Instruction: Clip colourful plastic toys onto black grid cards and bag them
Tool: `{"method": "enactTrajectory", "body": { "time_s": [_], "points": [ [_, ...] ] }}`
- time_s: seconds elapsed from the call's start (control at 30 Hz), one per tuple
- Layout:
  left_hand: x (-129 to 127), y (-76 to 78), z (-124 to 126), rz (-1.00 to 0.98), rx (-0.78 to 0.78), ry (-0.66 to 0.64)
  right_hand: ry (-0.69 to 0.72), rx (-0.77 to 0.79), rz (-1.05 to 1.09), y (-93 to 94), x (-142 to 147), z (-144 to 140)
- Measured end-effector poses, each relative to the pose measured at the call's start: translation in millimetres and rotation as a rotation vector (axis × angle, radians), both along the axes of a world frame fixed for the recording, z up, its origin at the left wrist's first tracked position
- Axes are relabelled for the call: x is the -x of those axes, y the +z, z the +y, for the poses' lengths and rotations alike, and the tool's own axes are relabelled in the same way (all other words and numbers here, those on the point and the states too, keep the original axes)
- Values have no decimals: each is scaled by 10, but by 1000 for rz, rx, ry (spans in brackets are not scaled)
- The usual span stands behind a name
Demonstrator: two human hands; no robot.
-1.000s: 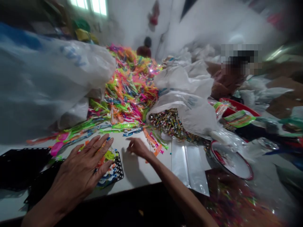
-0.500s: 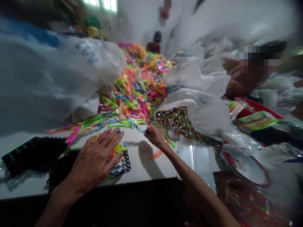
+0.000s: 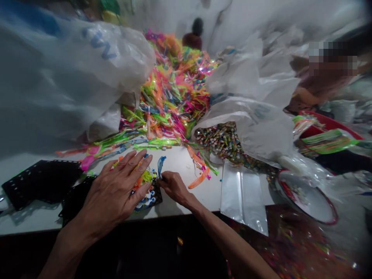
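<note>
On the white bench (image 3: 203, 197), before a bright heap (image 3: 171, 89), the right hand (image 3: 173, 186) has its fingers clamped on a blue piece (image 3: 160, 166) at the right edge of the black tray (image 3: 158, 195), while the left hand (image 3: 114, 190) spreads over it — fingers slightly apart.

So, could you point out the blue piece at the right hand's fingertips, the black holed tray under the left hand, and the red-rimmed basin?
Blue piece (image 3: 161, 165): head view, middle.
Black holed tray (image 3: 157, 196): head view, right end.
Red-rimmed basin (image 3: 316, 202): head view, bare inside.
</note>
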State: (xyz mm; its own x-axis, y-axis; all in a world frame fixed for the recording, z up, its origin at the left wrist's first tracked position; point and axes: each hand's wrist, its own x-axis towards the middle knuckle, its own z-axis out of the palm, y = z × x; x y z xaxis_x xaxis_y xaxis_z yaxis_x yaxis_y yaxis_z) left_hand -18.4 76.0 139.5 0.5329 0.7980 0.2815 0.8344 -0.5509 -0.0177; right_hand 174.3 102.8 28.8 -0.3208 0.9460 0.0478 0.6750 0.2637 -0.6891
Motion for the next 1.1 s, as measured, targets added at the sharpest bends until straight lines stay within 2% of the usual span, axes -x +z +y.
{"method": "enactTrajectory", "body": {
  "time_s": [0.13,0.2,0.27,0.37,0.4,0.47,0.53,0.63,0.73,0.8,0.93,1.0,1.1],
  "points": [
    [13,-54,20,9,-19,-33,48,-28,-323,6,200,-94],
    [17,-79,31,15,-45,-42,-1,-16,-369,-23,279,-110],
    [20,-94,39,4,-88,-35,12,15,-311,-32,248,-39],
    [27,-100,41,-12,-148,-32,61,55,-247,57,-84,267],
    [29,-99,40,-10,-158,-32,0,42,-283,108,-253,405],
    [31,-97,35,-4,-160,-30,-309,4,-542,208,-606,678],
    [28,-98,30,-11,-152,-20,-354,5,-607,272,-885,883],
    [18,-98,25,-22,-130,-2,-302,31,-610,276,-1046,1004],
    [9,-89,24,-20,-106,16,-171,49,-479,234,-1003,1019],
    [8,-79,24,-22,-95,20,-148,25,-413,221,-981,1049],
    [14,-59,24,-13,-75,9,-211,-116,-636,241,-1048,1150],
    [18,-55,23,-9,-78,6,-129,-135,-696,248,-1081,1165],
    [21,-56,20,-19,-95,5,-43,-164,-678,254,-1087,1144]
  ]
}}
